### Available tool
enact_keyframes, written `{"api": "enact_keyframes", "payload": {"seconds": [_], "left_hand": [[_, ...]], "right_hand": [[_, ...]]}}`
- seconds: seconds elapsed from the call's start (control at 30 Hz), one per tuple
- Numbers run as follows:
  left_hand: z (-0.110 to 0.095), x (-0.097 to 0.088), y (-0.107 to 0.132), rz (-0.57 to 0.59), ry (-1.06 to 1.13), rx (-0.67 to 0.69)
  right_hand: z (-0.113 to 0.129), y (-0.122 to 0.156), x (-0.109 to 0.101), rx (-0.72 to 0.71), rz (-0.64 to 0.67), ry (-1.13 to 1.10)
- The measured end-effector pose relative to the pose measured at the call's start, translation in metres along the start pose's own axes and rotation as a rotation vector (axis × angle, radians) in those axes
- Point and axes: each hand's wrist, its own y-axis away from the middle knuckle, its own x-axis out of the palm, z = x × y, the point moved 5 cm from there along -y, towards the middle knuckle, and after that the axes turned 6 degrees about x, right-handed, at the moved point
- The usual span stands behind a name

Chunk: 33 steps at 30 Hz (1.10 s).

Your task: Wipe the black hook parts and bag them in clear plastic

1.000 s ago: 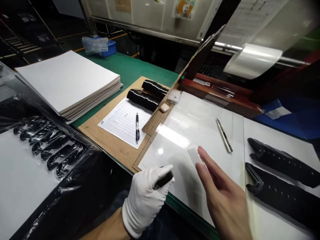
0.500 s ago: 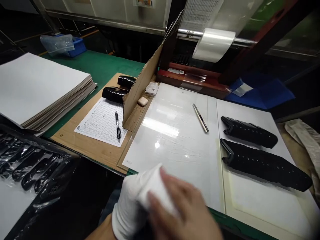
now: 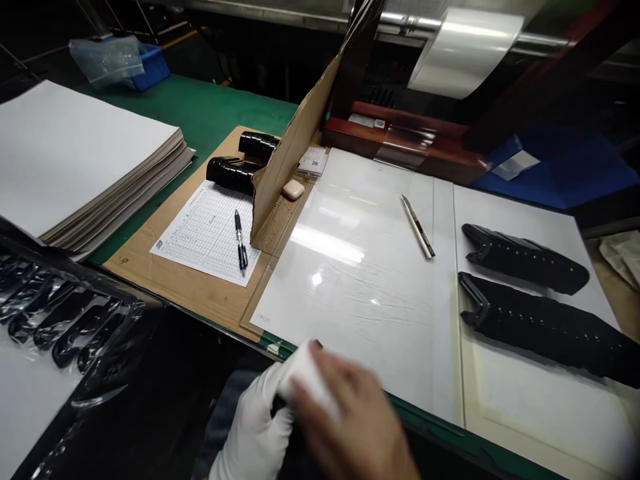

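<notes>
At the table's front edge, my left hand (image 3: 254,427) wears a white glove, its fingers curled round a dark piece (image 3: 278,404) that is mostly hidden. My bare right hand (image 3: 357,417), smeared by motion, presses a white cloth (image 3: 304,375) against the same piece. A small dark tip (image 3: 318,344) peeks out above the cloth. Beyond the hands, a craft knife (image 3: 418,228) lies on a clear-covered white sheet (image 3: 345,287). Two long black curved parts (image 3: 530,260) with rows of small holes rest farther right.
A cardboard divider (image 3: 295,150) stands upright left of the white sheet. Beside it are a written form (image 3: 200,233), a pen (image 3: 241,243), black ribbed parts (image 3: 231,175) and a white eraser-like block (image 3: 293,189). A paper stack (image 3: 85,153) and bagged black parts (image 3: 60,320) lie left.
Both hands have drawn slightly left and lower over the edge, still pressed together. Dark bits of the held piece now show between glove and cloth. The camera view has tilted down a little.
</notes>
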Motion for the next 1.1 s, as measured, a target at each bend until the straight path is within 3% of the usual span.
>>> {"api": "enact_keyframes", "payload": {"seconds": [0.17, 0.4, 0.6, 1.1], "left_hand": [[-0.006, 0.002, -0.009, -0.054, 0.003, 0.158], [-0.01, -0.001, -0.011, -0.097, 0.016, 0.18], [-0.012, 0.001, -0.014, -0.075, 0.07, 0.138], [-0.009, 0.001, -0.013, -0.025, 0.036, 0.118]], "right_hand": [[-0.018, -0.006, 0.004, 0.098, 0.01, -0.047], [-0.041, -0.02, -0.015, 0.081, -0.032, 0.022], [-0.008, -0.009, -0.008, -0.113, -0.029, 0.038], [-0.01, -0.009, -0.01, 0.014, 0.031, 0.029]]}}
